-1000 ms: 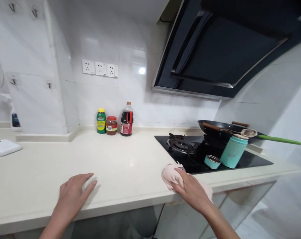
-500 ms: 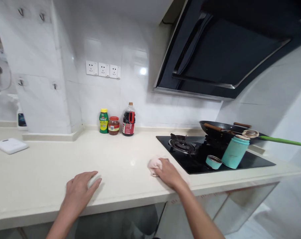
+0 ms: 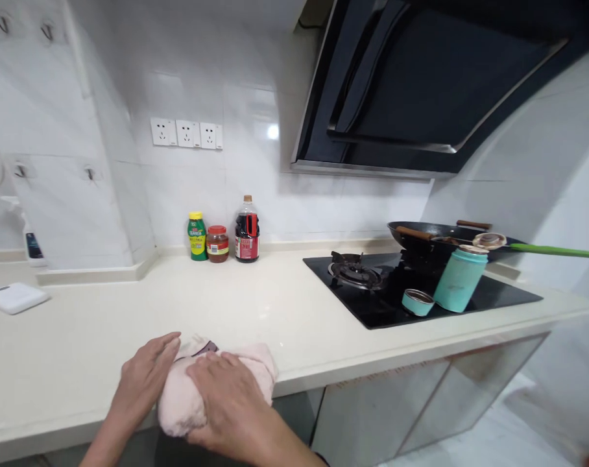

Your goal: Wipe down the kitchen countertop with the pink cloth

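Note:
A pale pink cloth (image 3: 255, 363) lies bunched at the front edge of the cream countertop (image 3: 80, 337). My right hand (image 3: 226, 402) presses down on top of the cloth, fingers spread over it. My left hand (image 3: 146, 376) rests flat on the counter right beside the cloth, its fingertips touching the cloth's left side.
A black gas hob (image 3: 421, 298) holds a teal flask (image 3: 460, 279) and its lid (image 3: 416, 302); a wok (image 3: 435, 235) with a green-handled ladle (image 3: 552, 250) sits behind. Three condiment bottles (image 3: 221, 237) stand by the wall. A white scale (image 3: 15, 297) lies far left. The hood (image 3: 421, 84) hangs overhead.
My right hand has dragged the pink cloth leftward along the counter's front, from beside the hob to my left hand. The left hand has stayed on the counter.

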Motion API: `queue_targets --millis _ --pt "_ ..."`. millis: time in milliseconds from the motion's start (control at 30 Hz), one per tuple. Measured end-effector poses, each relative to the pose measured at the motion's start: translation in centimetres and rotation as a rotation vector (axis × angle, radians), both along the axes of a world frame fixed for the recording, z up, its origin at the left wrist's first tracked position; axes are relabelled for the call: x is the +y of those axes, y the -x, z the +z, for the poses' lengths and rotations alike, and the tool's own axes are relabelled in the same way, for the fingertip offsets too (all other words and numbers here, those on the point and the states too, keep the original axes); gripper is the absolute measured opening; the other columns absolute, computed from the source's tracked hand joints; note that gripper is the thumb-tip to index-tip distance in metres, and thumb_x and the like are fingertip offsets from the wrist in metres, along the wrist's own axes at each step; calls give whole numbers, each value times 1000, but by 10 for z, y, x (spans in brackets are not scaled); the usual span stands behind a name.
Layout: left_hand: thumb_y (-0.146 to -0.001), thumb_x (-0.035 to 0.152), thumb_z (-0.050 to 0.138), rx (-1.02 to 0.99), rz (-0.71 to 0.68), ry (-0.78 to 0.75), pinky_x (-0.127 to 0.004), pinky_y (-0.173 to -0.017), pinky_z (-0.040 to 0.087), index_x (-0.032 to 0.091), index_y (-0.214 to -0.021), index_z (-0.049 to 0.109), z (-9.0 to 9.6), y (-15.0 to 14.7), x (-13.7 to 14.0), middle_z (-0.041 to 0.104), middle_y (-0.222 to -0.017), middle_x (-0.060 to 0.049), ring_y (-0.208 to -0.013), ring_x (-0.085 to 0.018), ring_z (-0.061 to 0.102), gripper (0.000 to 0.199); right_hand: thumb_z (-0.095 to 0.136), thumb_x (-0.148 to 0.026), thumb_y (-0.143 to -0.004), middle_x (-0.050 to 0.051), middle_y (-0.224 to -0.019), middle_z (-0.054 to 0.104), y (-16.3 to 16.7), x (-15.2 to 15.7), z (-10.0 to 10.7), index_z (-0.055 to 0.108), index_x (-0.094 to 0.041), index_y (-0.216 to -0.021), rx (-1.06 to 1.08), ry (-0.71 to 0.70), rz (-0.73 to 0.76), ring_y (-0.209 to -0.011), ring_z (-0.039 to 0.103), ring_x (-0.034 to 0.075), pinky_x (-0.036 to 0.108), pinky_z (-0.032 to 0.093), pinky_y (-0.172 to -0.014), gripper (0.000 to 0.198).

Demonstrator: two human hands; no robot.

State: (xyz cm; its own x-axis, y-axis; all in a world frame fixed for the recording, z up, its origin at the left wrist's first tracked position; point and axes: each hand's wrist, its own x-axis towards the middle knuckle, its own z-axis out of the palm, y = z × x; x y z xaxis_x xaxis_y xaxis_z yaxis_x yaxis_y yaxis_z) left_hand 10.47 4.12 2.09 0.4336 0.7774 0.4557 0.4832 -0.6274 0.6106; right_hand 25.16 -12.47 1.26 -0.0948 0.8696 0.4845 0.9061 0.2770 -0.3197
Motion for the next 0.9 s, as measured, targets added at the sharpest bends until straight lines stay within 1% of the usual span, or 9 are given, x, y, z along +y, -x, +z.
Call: queue_targets --millis 67,133,267,400,533,600,700,800,900 --pt "-84 68 46 23 -7 -35 -42 -107 52 25 -107 75 0 -1 -1 79 -117 -4 -115 -28 71 56 87 -48 -76 8 -144 55 -20 -14 -5 47 -25 -141 41 12 -44 -134 47 30 48 28 -121 80" --pt "-83 68 49 61 -7 -65 -43 -107 51 25 -106 76 0 -2 -4 79 -117 -4 -114 -30 71 55 82 -47 -80 9 -145 56 -49 -33 -9 48 -25 -142 83 25 -164 -135 47 32 52 28 -120 75" --pt "-84 69 48 126 -4 -71 -46 -104 51 25 -110 77 2 -2 -8 77 -122 -6 -118 -32 68 58 62 -37 -84 13 -144 58 -129 -91 -20 50 -20 -142 105 16 -539 -132 51 34 57 31 -117 62" --pt "-84 69 46 164 -5 -44 -48 -105 48 25 -112 76 5 -3 -12 76 -125 -7 -121 -34 66 60 48 -45 -86 14 -138 61 -216 -163 -41 53 -19 -136 78 -60 -875 -124 57 35 59 35 -113 56" --pt "-83 67 45 173 -9 -42 -49 -106 46 24 -113 75 6 -5 -14 76 -124 -7 -122 -33 65 61 45 -49 -88 14 -137 61 -262 -201 -62 54 -22 -132 10 -149 -1013 -126 57 36 61 33 -115 52" --pt "-83 67 45 174 -1 -39 -49 -108 44 24 -113 75 5 -5 -14 75 -125 -7 -123 -33 64 61 44 -54 -90 15 -135 61 -259 -197 -67 52 -20 -134 -24 -205 -1045 -123 58 36 62 34 -115 55" --pt "-84 66 45 178 11 -31 -49 -107 43 25 -114 75 2 -5 -13 75 -127 -7 -123 -32 63 60 45 -58 -92 16 -129 64 -223 -169 -69 50 -17 -134 -62 -296 -1006 -115 61 37 62 39 -111 59" --pt "-84 65 46 187 17 -41 -48 -108 42 25 -115 75 0 -5 -12 75 -127 -7 -122 -32 64 58 50 -53 -94 16 -132 62 -161 -129 -69 45 -18 -140 -90 -390 -835 -117 58 38 63 44 -107 58" --pt "-86 64 46 192 18 -58 -48 -108 40 25 -116 75 -1 -5 -11 75 -125 -7 -121 -32 64 57 60 -41 -87 17 -144 53 -92 -89 -67 32 -17 -152 -70 -404 -580 -132 49 38 62 39 -113 74"
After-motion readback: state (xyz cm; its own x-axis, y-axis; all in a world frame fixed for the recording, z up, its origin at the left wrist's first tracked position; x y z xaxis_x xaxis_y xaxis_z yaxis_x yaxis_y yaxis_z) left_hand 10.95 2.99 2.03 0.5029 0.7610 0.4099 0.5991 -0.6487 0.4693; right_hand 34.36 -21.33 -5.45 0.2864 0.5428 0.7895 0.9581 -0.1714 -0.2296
